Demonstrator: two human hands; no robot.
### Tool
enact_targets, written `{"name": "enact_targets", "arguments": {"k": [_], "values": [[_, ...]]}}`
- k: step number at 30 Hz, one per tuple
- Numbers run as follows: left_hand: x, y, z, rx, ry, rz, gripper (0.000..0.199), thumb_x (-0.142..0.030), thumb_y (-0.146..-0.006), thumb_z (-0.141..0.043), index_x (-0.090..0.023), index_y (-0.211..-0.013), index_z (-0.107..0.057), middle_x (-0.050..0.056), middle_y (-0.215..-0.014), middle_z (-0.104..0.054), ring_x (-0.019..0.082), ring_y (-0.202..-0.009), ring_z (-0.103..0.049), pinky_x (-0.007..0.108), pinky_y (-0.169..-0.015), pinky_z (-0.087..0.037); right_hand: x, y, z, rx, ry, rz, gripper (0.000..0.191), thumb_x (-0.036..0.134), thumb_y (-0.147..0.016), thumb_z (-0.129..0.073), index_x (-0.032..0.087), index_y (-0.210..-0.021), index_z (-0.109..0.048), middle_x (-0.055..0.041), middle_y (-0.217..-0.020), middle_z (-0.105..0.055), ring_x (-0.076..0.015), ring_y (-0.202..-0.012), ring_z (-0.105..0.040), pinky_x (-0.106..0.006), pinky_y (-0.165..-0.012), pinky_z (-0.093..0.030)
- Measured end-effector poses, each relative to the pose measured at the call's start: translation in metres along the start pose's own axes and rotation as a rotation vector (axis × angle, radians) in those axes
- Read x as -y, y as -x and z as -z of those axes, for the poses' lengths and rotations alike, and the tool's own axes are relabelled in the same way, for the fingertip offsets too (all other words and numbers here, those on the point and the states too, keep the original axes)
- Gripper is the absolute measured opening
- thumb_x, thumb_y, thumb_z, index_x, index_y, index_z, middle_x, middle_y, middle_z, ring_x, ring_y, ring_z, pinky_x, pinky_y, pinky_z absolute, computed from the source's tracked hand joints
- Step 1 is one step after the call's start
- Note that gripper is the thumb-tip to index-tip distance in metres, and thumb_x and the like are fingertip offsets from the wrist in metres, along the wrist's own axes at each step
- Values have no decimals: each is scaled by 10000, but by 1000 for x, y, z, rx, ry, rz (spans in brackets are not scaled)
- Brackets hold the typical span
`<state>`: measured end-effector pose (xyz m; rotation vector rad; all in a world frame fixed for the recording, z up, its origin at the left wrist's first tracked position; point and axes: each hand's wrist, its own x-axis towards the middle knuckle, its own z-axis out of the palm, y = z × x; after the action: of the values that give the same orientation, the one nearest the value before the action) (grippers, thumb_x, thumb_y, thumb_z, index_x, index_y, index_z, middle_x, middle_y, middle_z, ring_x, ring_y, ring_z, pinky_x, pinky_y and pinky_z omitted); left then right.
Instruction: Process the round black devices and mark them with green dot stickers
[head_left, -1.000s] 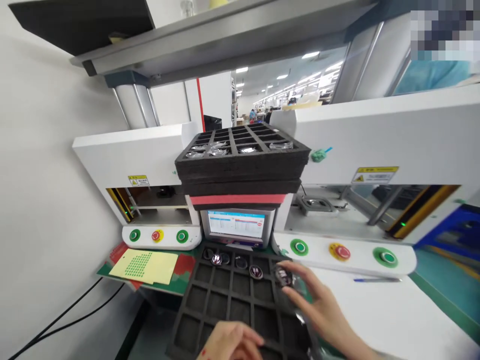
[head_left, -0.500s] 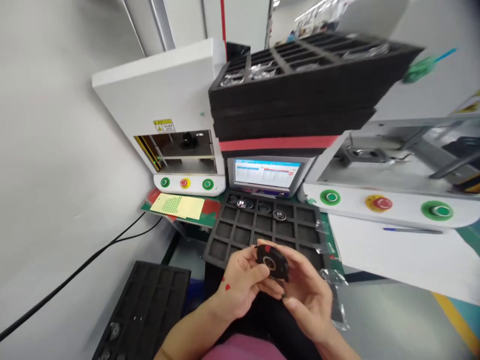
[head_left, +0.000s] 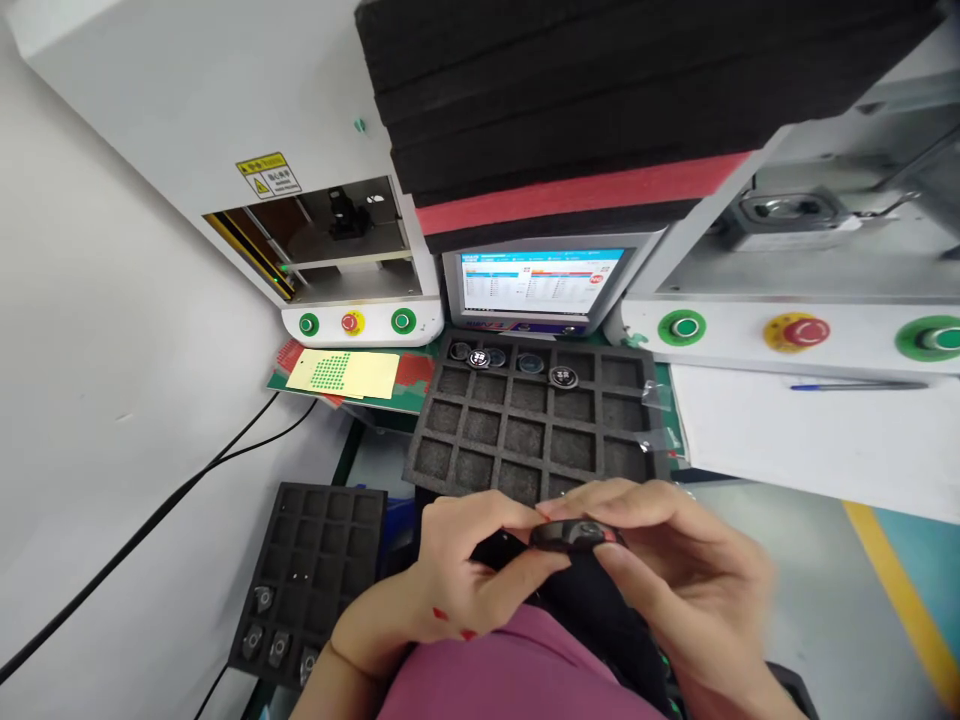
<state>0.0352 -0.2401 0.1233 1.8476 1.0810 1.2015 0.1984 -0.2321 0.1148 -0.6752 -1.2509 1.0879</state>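
A black round watch case (head_left: 574, 536) is held edge-on in front of my body, its side with a small button and a reddish patch showing. My left hand (head_left: 476, 560) pinches its left end between thumb and fingers. On the other end, my right hand (head_left: 675, 570) grips it with thumb below and fingers on top. Just beyond my hands lies a black foam tray (head_left: 525, 437) with square pockets. Several round watch dials sit in its far rows, among them a dial with white marks (head_left: 562, 377).
A second foam tray (head_left: 330, 540) at lower left holds several watch cases (head_left: 280, 648). Behind stand a screen (head_left: 536, 285), stacked black foam (head_left: 600, 110) and a white press machine (head_left: 360, 325). At right, a pen (head_left: 859, 386) lies on white paper (head_left: 750, 430).
The watch case has been turned from showing its round back to edge-on. My right hand's fingers have closed onto it. The view has tilted lower and closer.
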Motion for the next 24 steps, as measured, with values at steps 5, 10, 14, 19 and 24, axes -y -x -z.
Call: {"name": "enact_targets", "arguments": {"k": [5,10,14,19,24], "values": [[3,-8,7,22,-107,-206,127,-264,-890,-658,-138,-875,-659,46,-715,-739,114,-585,-683,168,-557,-534,-7,0,10,119,-45,89,273,56,-877,-636,215,-1092,-691,-69,-944,-746,-220,-873,-727,-343,-749,-644],[6,-18,13,-39,-141,-377,107,-156,-902,-624,-101,-974,-680,90,-837,-754,143,-755,-711,216,-697,-592,-11,3,16,39,98,178,414,-24,-802,-683,201,-1149,-691,-43,-1054,-738,-192,-979,-710,-320,-941,-591],[8,-20,15,-61,-43,-377,129,-166,-920,-607,-97,-969,-704,102,-863,-745,153,-796,-696,256,-722,-601,-10,-1,16,115,-31,105,304,29,-837,-695,215,-1078,-709,-29,-1033,-743,-182,-972,-711,-297,-892,-607],[11,-17,14,-15,58,-315,158,-143,-897,-648,-85,-1033,-703,105,-892,-754,139,-825,-702,218,-755,-597,-13,-9,18,199,-249,-86,98,189,-880,-718,242,-961,-727,-14,-941,-746,-148,-858,-705,-260,-768,-620],[11,-18,14,-17,60,-314,166,-134,-887,-663,-64,-1029,-711,111,-885,-741,136,-809,-693,217,-743,-596,-16,-4,19,183,-258,-144,123,187,-895,-699,250,-997,-727,-15,-977,-745,-149,-917,-706,-259,-833,-610]]}}
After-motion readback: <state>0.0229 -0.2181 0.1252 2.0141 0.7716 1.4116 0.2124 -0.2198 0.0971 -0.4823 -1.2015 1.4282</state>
